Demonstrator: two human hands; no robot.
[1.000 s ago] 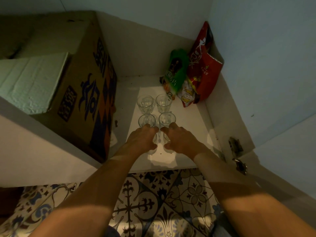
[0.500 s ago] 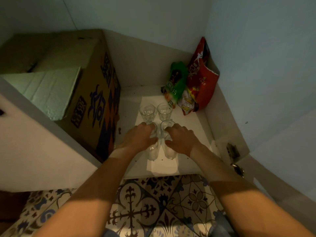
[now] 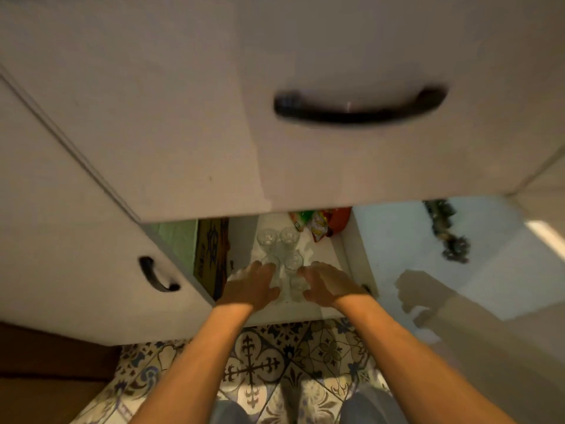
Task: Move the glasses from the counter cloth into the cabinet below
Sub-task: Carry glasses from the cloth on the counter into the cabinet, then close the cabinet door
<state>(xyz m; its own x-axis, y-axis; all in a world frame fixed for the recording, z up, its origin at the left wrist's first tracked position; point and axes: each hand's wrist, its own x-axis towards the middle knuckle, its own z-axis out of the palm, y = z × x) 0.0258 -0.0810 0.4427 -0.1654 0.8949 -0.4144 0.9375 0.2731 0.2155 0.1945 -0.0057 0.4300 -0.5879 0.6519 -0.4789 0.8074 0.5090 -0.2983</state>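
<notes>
Several clear stemmed glasses stand in pairs on the white floor of the open cabinet (image 3: 325, 260). The back pair (image 3: 267, 238) is clear of my hands, and the middle pair (image 3: 294, 261) stands just past my fingertips. The front pair (image 3: 297, 285) stands between my hands. My left hand (image 3: 252, 286) lies to their left with the fingers stretched out, its thumb at the glass. My right hand (image 3: 327, 286) lies to their right, fingers also apart. Neither hand is wrapped around a glass.
A drawer front with a black handle (image 3: 357, 108) fills the upper view and hides the cabinet's back. A cardboard box (image 3: 211, 255) stands left inside, snack bags (image 3: 321, 228) at the back right. The open door (image 3: 428, 270) is right, patterned floor tiles (image 3: 253, 368) below.
My view has swung up, so the drawer front now covers most of the cabinet. My fingers have come off the front glasses and spread, and both hands have drawn back a little.
</notes>
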